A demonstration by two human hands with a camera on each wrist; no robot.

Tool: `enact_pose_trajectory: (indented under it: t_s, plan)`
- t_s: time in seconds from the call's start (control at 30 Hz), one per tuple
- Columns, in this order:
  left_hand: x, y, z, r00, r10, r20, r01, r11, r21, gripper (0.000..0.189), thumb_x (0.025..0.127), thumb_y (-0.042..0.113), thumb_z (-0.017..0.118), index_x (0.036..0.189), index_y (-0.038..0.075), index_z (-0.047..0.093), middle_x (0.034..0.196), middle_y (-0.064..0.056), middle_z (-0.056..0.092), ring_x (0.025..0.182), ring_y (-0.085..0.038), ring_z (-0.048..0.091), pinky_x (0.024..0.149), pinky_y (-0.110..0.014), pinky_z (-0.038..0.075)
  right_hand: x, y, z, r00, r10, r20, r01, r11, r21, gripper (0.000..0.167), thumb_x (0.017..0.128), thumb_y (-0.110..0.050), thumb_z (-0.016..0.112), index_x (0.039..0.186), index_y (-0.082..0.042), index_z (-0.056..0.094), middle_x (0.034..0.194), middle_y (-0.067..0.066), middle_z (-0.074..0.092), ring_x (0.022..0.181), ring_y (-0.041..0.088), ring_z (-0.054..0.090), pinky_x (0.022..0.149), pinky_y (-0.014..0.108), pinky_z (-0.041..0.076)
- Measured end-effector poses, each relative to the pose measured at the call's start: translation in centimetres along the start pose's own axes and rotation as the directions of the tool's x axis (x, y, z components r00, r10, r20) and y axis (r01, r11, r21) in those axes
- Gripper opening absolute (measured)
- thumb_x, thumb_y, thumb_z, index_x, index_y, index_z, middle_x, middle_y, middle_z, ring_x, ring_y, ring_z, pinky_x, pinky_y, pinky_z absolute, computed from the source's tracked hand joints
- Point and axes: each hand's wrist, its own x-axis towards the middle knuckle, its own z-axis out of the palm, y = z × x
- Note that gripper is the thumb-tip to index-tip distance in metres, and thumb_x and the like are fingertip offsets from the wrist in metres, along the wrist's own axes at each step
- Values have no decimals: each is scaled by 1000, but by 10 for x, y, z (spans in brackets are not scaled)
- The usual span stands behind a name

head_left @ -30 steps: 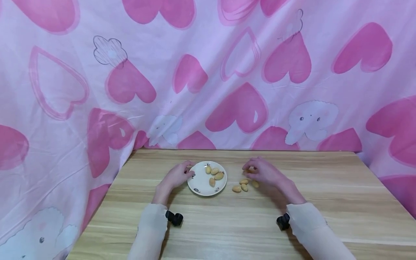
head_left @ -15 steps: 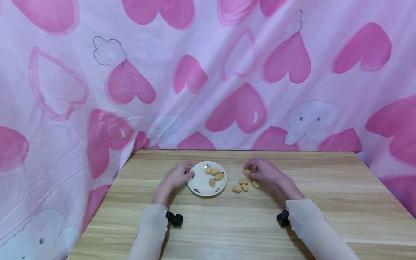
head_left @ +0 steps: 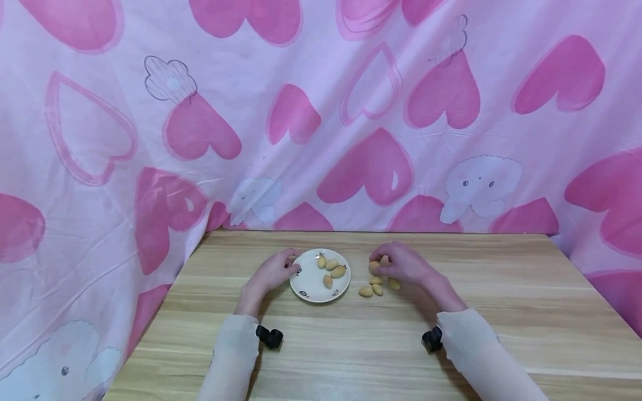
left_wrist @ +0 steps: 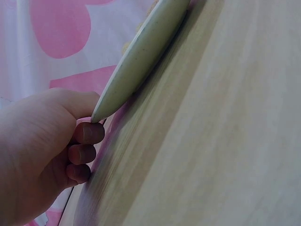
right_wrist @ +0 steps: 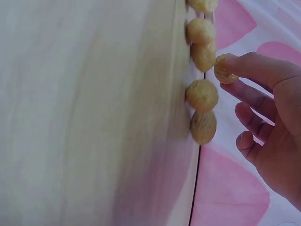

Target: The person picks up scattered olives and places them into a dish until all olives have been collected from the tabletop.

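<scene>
The left hand (head_left: 271, 273) gripped the plate (head_left: 308, 278) at its left rim, the thumb on the upper side and a fingertip against the underside, the other fingers curled beneath. The plate stood on the table (head_left: 351, 356) between the two hands, white, with small dark prints around its edge. On it lay four nuts (head_left: 338, 272), gathered toward the far right part. The right hand (head_left: 403, 263), to the right of the plate, pinched a single nut (right_wrist: 225, 74) between the tips of its thumb and a finger; its remaining fingers were bent and held nothing. In the right wrist view that nut looked raised off the table, just beside the loose nuts (head_left: 365, 292), of which five showed there. In the head view four of these could be made out plainly, in front of the right hand and below it: three close together nearest the plate, one a little apart to the right. The hand partly hid whatever lay behind its fingers. Pale sleeves (head_left: 230, 345) covered both forearms, and a small black camera (head_left: 273, 338) sat at each wrist. Behind the table hung a pink cloth (head_left: 251, 67) patterned with hearts.
</scene>
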Motion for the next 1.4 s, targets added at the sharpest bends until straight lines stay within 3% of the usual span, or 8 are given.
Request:
enact_pose_trajectory:
  t_s: [0.3,0.7,0.93,1.1,1.4]
  plan:
    - [0,1,0,1000,6,10,-6,1000,-12,38,95,22,64,132,14,60,72,0,58,64,-14,49,63,-30,40,1,-15,1,1000,-9,-16,9,1000,8,26,85,-23,77,111,-18,73,104,-5,70,98,20,62,84,36,50]
    - [-1,4,-1,1000,-4,-3,4,1000,-9,34,95,22,64,129,14,62,88,0,69,79,-11,59,80,-34,49,7,-36,8,999,-53,1,53,999,11,25,86,-20,75,111,-18,74,110,-5,71,107,18,61,92,41,49]
    - [0,1,1,1000,17,-1,-17,1000,-8,35,95,21,64,128,11,62,77,1,63,68,-13,53,67,-30,43,11,-45,16,995,-99,10,99,995,2,26,85,-17,74,111,-18,75,109,-4,70,104,20,61,91,41,48]
    - [-1,-1,2,1000,14,7,-14,1000,-15,35,96,23,64,129,12,62,76,2,62,67,-13,52,67,-30,42,15,-50,22,996,-91,20,91,996,14,23,87,-24,76,110,-20,76,108,-8,70,105,14,61,93,40,49]
    - [-1,0,1,1000,-3,4,3,1000,-7,35,96,25,64,130,15,61,77,2,61,69,-13,52,68,-30,42,20,-59,29,990,-135,32,135,991,-8,25,85,-23,77,109,-17,76,105,-5,71,102,20,60,92,39,47]
